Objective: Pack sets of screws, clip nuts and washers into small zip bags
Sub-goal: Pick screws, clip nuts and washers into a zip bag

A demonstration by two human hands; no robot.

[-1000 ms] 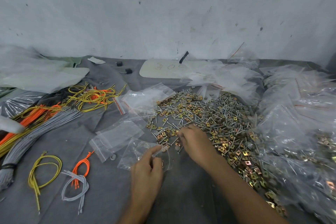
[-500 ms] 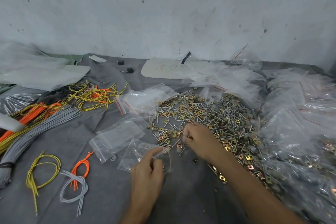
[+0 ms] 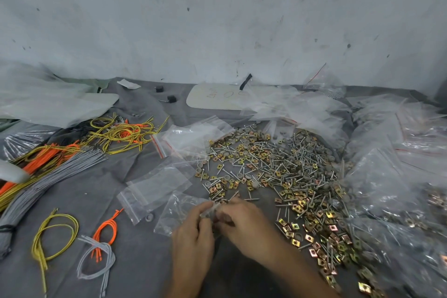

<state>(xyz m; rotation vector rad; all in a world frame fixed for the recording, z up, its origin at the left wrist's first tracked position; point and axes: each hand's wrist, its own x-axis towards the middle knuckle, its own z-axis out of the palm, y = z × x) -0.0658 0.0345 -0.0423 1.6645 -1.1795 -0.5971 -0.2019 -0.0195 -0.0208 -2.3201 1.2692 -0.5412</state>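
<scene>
A small clear zip bag (image 3: 180, 210) lies on the grey cloth at the near centre. My left hand (image 3: 193, 237) pinches its open mouth at the right edge. My right hand (image 3: 244, 222) is curled at that same mouth, fingertips against the left hand; what it holds is hidden. Behind and to the right spreads a wide heap of screws, brass clip nuts and grey washers (image 3: 278, 172). Empty zip bags (image 3: 157, 186) lie just left of the heap, and more with red strips (image 3: 191, 138) lie further back.
Bundles of yellow, orange and grey wires (image 3: 60, 159) cover the left side, with small loops (image 3: 99, 247) near the front. Piles of filled clear bags (image 3: 391, 176) crowd the right. A white card (image 3: 217, 99) lies by the wall. One loose washer (image 3: 149, 217) sits beside the bags.
My right hand left the heap and came back toward me to the mouth of the bag that my left hand holds. The left hand stayed in place.
</scene>
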